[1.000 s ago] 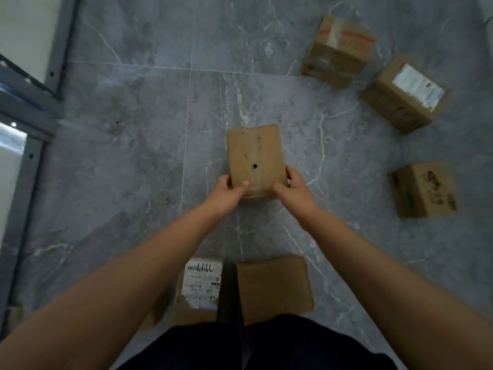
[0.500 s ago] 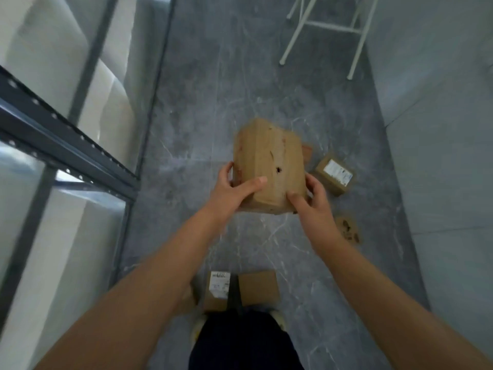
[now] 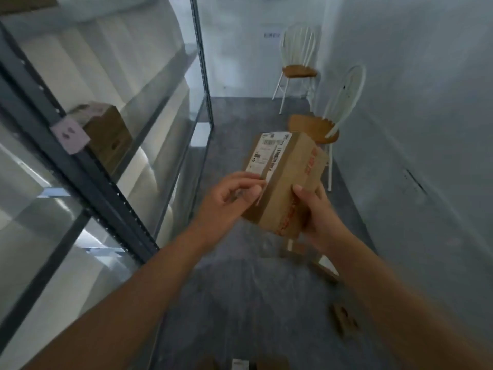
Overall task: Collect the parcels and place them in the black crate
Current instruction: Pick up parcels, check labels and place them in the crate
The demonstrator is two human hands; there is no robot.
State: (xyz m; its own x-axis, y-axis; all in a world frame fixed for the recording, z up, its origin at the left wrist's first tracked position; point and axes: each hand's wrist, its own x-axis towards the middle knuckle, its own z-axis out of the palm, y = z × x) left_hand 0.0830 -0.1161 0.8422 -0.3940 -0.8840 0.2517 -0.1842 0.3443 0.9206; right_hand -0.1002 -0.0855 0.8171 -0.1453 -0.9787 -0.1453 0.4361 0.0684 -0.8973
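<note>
Now | parcel (image 3: pixel 288 180) between left hand (image 3: pixel 226 198) | right hand (image 3: pixel 317 214) grip

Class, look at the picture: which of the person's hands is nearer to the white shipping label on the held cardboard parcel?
Left. The left hand has fingertips on the white shipping label's lower edge; the right hand grips the cardboard parcel's unlabelled side.

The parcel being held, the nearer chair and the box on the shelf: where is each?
parcel (image 3: pixel 286 180), head view, brown top face.
nearer chair (image 3: pixel 312 128), head view, wooden seat.
box on the shelf (image 3: pixel 109 134), head view, front side.

Shelving (image 3: pixel 80 166) left, chairs (image 3: pixel 317 126) ahead
</note>
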